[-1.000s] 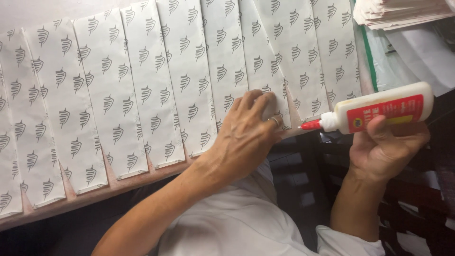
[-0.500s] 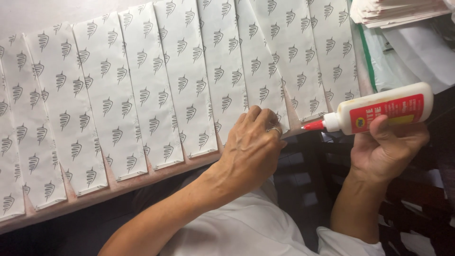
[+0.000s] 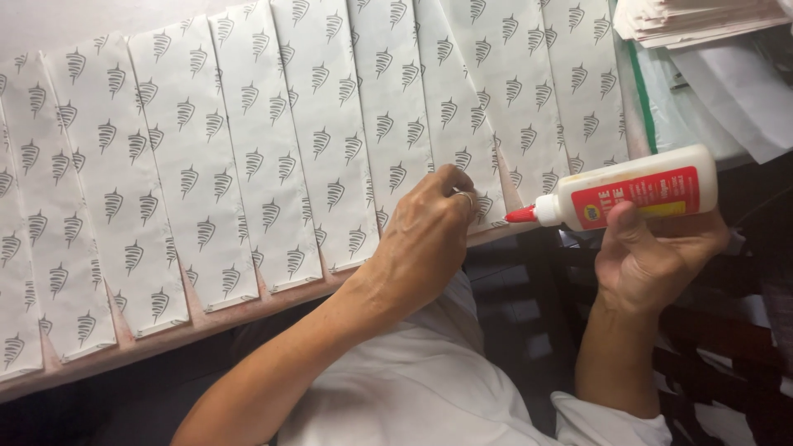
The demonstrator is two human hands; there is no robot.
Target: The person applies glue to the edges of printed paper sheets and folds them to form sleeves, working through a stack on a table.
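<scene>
A white glue bottle (image 3: 632,192) with a red label and red tip lies sideways, tip just beside a printed white paper strip (image 3: 462,116) at the table's edge.

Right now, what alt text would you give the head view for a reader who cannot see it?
The person's left hand presses the lower end of a patterned white paper strip at the table edge, while the right hand holds a white glue bottle, its red tip pointing at that strip. Similar overlapping strips cover the table; a paper stack lies top right.

Head camera, looking steeply down, close range.
</scene>
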